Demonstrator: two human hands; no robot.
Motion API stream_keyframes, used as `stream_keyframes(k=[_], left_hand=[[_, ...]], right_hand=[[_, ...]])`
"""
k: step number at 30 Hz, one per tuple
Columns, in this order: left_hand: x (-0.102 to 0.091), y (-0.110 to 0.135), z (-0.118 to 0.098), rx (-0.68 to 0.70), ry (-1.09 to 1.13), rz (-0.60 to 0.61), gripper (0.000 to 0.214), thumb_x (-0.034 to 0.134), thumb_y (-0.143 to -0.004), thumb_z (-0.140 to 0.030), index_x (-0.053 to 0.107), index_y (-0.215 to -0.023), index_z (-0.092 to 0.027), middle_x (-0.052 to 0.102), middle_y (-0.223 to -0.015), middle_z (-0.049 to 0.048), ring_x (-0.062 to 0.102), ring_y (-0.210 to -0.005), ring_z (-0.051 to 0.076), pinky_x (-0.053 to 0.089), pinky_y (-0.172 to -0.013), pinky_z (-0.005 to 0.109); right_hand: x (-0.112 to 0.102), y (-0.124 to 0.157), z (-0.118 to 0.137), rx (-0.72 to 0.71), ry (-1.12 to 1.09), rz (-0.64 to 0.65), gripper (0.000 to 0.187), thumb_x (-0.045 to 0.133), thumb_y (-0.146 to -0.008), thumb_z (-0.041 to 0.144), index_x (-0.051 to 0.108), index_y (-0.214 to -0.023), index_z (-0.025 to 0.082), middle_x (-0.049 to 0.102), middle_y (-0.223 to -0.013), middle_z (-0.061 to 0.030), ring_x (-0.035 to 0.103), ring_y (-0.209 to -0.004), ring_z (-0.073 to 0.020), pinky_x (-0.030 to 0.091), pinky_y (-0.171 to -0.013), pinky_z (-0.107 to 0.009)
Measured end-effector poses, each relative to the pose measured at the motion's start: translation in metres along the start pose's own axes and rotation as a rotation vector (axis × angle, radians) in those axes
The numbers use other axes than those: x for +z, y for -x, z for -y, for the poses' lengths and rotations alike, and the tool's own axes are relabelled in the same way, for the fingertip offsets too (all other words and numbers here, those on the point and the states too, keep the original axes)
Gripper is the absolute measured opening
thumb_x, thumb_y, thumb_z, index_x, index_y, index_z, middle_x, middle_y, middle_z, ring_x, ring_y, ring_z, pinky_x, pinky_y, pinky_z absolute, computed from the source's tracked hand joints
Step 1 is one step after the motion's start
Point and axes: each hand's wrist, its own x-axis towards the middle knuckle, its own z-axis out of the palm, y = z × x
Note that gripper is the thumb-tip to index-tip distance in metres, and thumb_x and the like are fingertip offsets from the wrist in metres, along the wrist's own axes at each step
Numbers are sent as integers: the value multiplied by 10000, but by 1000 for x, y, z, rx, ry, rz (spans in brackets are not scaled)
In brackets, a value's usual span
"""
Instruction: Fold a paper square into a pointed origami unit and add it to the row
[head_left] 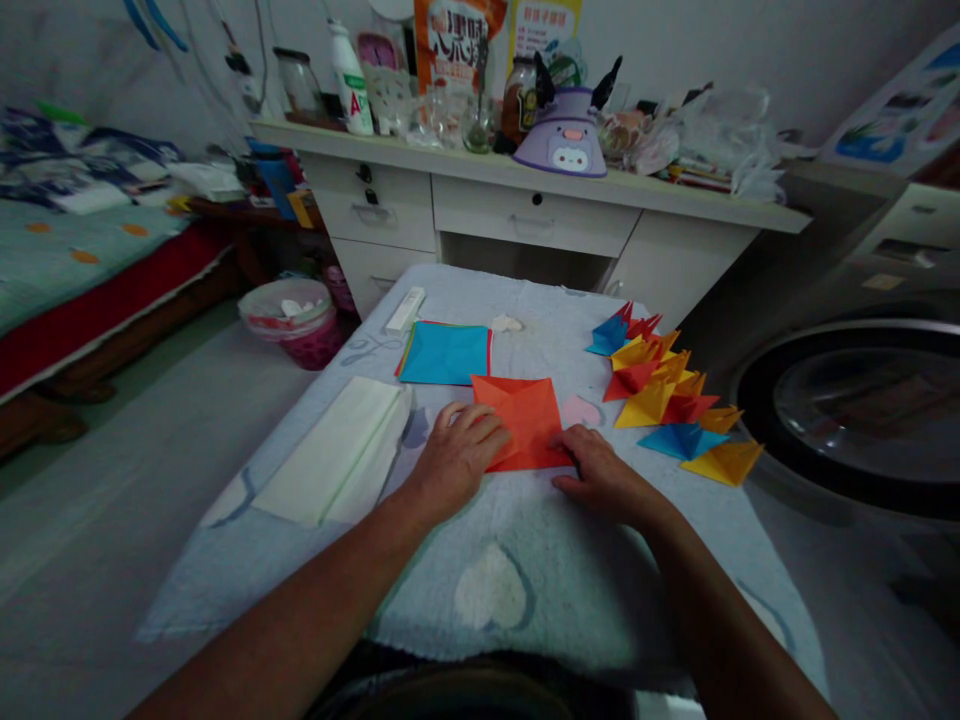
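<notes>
Head: two hands (459,448) (600,472), one orange sheet (528,412)

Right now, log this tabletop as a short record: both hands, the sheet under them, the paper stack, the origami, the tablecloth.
left hand: fingers resting on orange paper, left part
right hand: fingers at its right edge
orange paper: creased, lying flat
paper stack: blue on top, beyond the left hand
origami cranes: clustered right; red, yellow, orange, blue
tablecloth: pale blue, heart-patterned
</notes>
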Motion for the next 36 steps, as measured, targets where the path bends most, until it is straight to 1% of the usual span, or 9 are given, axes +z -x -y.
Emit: stream_keyframes(k=[3,5,7,9,13,17,25,31,36], left_hand=[[-2,-1,2,2,96,101,191,515,-918,-152,639,-1042,-230,683,-1095,50,572,-1097,226,333,-997,433],[-4,0,3,0,161,138,167,563,-914,-282,642,-1045,-214,674,-1097,68,583,-1083,235,360,-980,421],[-7,1,3,7,206,163,304,641,-854,-419,643,-1078,-214,652,-1142,85,567,-1114,261,362,-990,436],[-8,3,3,12,215,178,413,713,-772,-462,641,-1100,-222,631,-1186,93,540,-1154,290,345,-1011,469],[-8,5,5,-11,206,184,308,675,-752,-234,639,-1057,-222,616,-1198,85,526,-1178,279,333,-1037,467],[-7,5,8,-27,216,147,361,553,-696,-57,629,-1012,-213,625,-1186,74,542,-1163,246,347,-1039,434],[-17,1,9,-23,303,59,116,551,-810,-130,618,-851,-216,699,-954,26,619,-985,207,376,-977,413],[-16,-1,6,-46,304,59,89,543,-817,-129,600,-806,-196,671,-796,14,617,-799,185,414,-892,380],[-13,0,5,-89,329,58,117,488,-890,-172,603,-877,-193,665,-832,35,611,-830,198,452,-792,334]], right_hand=[[1,5,-3,7,-43,-28,546,700,-707,178,551,-1232,168,586,-1198,-128,547,-1116,-271,414,-993,-438],[2,7,-6,-2,-72,-83,613,694,-703,171,508,-1287,178,569,-1244,-130,539,-1156,-273,407,-1017,-450],[4,7,-7,-9,-96,-133,613,682,-708,170,495,-1291,189,573,-1235,-123,557,-1130,-263,432,-991,-443],[8,6,-7,-4,-99,-168,549,674,-716,171,520,-1242,187,587,-1179,-116,576,-1069,-251,461,-942,-425],[16,3,-5,-16,-57,-219,325,655,-741,153,603,-1059,198,593,-1095,-93,556,-1038,-249,447,-926,-423],[21,3,-4,-35,-54,-245,125,615,-796,145,647,-892,218,581,-1025,-66,548,-991,-229,442,-887,-408],[22,3,-6,-49,-73,-266,105,589,-832,148,654,-822,229,605,-955,-53,538,-926,-221,429,-859,-413],[22,4,-1,-3,-49,-271,99,597,-796,141,639,-839,219,605,-971,-63,526,-936,-236,420,-841,-409],[23,4,1,-22,-22,-272,131,594,-810,143,670,-875,228,612,-980,-62,515,-952,-241,403,-851,-415]])
